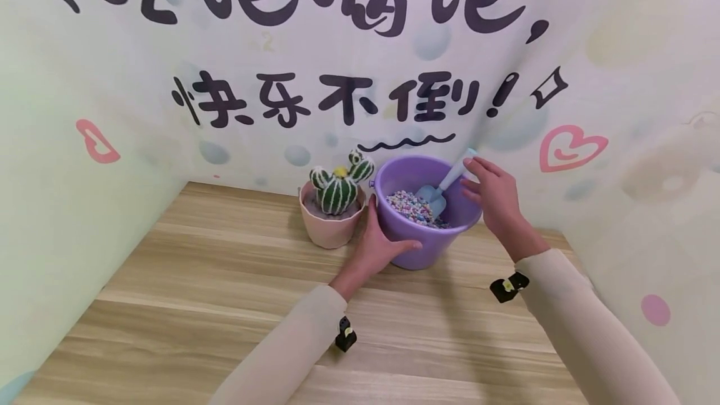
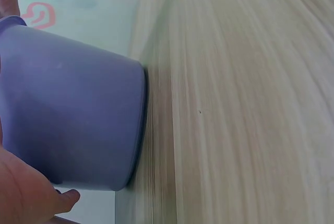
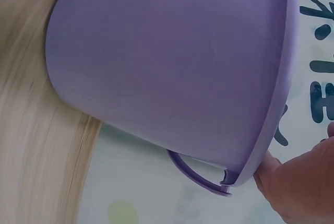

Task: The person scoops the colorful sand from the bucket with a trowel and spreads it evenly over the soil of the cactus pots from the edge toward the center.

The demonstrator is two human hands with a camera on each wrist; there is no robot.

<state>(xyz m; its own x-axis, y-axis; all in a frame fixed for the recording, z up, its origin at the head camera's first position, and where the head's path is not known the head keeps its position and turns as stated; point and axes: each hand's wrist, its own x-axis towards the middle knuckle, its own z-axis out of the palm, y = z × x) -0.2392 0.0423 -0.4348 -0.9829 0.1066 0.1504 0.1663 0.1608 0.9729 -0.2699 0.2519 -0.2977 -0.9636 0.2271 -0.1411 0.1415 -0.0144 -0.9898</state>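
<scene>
A purple bucket stands upright on the wooden table, with small multicoloured beads inside it. My left hand holds the bucket's near left side, its thumb across the front wall and its fingers along the left. The left wrist view shows this thumb side against the wall. At the bucket's right rim, my right hand pinches the upper end of a light blue toy shovel. The shovel leans on the rim, its blade in the beads. In the right wrist view the handle loop hangs beside the rim.
Close to the bucket's left stands a pink pot with a knitted cactus. A printed cloth wall with black lettering rises directly behind both. Side walls flank the wooden table.
</scene>
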